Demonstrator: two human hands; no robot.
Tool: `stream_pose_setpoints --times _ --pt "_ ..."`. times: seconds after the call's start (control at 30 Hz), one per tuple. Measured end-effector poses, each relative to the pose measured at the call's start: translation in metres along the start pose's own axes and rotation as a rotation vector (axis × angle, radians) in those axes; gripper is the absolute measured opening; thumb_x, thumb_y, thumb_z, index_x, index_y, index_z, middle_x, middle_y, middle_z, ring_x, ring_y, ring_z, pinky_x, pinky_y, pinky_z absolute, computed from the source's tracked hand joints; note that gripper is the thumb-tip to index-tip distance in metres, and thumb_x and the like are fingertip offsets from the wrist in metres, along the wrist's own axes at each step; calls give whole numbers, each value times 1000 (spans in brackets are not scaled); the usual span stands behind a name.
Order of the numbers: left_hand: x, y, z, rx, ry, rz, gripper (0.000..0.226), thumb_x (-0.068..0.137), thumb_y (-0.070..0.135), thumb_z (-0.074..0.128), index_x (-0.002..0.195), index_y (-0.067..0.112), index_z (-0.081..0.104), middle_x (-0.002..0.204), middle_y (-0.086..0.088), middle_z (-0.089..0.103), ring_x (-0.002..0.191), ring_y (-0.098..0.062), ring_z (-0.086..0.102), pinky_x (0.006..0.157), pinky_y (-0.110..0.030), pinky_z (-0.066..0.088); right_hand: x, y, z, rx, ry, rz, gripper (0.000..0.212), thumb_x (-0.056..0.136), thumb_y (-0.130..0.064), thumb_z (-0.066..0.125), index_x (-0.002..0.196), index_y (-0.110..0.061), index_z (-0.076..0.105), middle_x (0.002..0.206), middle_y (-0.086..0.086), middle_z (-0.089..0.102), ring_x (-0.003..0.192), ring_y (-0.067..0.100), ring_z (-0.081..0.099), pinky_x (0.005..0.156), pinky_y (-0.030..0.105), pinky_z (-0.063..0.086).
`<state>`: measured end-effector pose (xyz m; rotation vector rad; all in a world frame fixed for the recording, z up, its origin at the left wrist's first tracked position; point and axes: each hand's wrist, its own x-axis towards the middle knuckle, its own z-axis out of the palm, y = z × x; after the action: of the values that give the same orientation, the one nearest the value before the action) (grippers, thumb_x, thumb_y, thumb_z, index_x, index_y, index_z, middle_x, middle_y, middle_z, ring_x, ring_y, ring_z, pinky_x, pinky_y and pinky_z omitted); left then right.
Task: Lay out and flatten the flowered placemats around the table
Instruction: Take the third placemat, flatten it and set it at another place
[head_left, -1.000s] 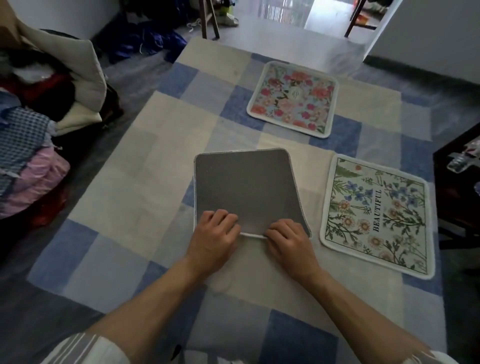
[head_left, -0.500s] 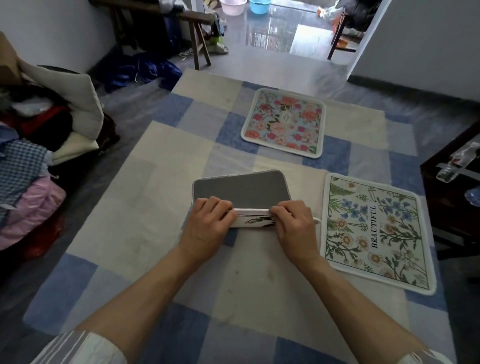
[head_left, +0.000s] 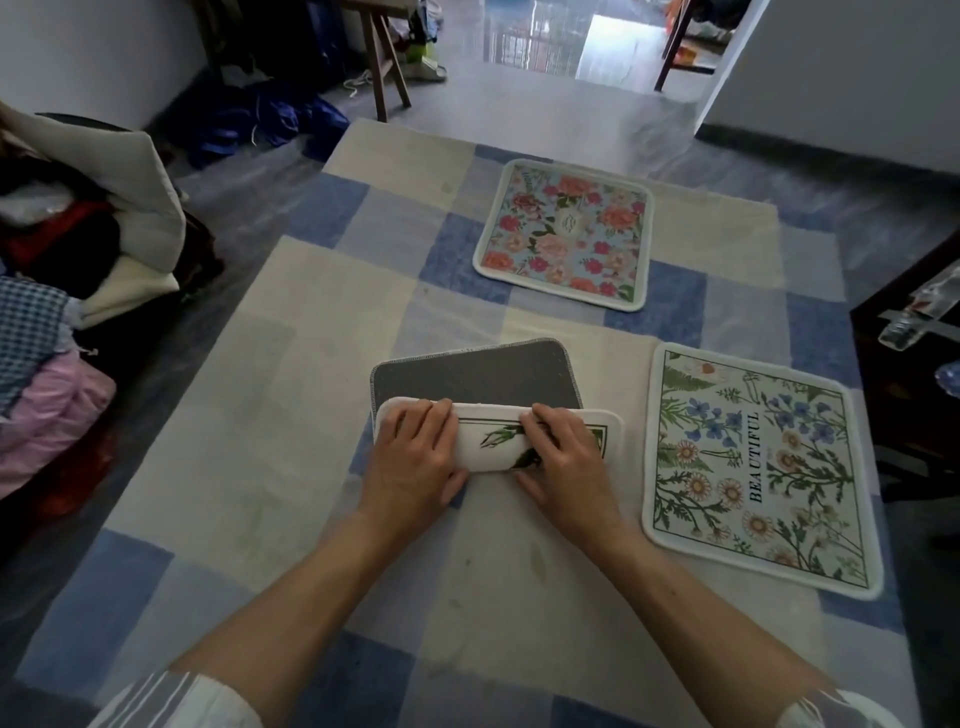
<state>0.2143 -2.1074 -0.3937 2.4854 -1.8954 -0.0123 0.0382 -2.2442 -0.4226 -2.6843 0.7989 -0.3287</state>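
Note:
A third placemat (head_left: 475, 376) lies at the middle of the checked tablecloth (head_left: 218, 457), grey backing up, with its near edge rolled over so a white strip with green leaves shows. My left hand (head_left: 415, 457) and my right hand (head_left: 563, 454) both grip that rolled edge, side by side. A pink rose placemat (head_left: 566, 234) lies flat at the far side. A white placemat (head_left: 753, 467) with blue and daisy flowers and the word BEAUTIFUL lies flat to the right.
A pile of folded clothes and bedding (head_left: 78, 270) sits off the table's left edge. A dark side table (head_left: 909, 364) with a clear bottle stands at the right. A wooden stool (head_left: 384, 57) stands beyond the far edge.
Both hands have rolled the grey mat's near edge up and away from me, turning over a widening strip of its printed face. The camera view has tilted and moved closer.

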Motion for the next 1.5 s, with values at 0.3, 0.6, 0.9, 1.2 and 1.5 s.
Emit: stream_pose_setpoints --times 0.3,0.6,0.9,1.2,1.5 --pt "15 -1 8 16 67 12 56 82 29 66 130 4 55 133 -17 57 118 -37 54 99 -48 41 10 8 2 -18 119 -50 56 76 -3 76 130 -1 59 133 16 58 125 36 51 109 48 39" --pt "36 -10 16 -25 225 53 43 84 16 64 126 5 60 128 -14 61 115 -35 56 97 -48 42 26 18 4 -94 -27 25 72 84 -24 67 147 -6 37 152 13 39 143 30 30 118 49 23" --pt "44 -30 16 -43 298 -42 35 92 25 60 124 12 62 129 -12 60 116 -34 54 96 -46 39 40 29 3 -60 283 -20 37 86 -6 70 123 -6 64 129 15 61 124 35 52 103 47 42" --pt "61 -38 26 -53 282 -60 31 88 23 64 117 13 59 133 -11 55 118 -33 49 93 -45 38 39 32 0 -81 137 134 53 81 -20 73 131 -12 56 134 11 53 127 31 46 106 44 39" --pt "82 -50 8 46 191 -20 61 81 33 68 135 11 51 141 -16 49 126 -36 44 103 -49 33 72 33 -1 -85 147 146 54 90 -12 65 142 -9 48 147 16 46 139 34 37 113 48 32"
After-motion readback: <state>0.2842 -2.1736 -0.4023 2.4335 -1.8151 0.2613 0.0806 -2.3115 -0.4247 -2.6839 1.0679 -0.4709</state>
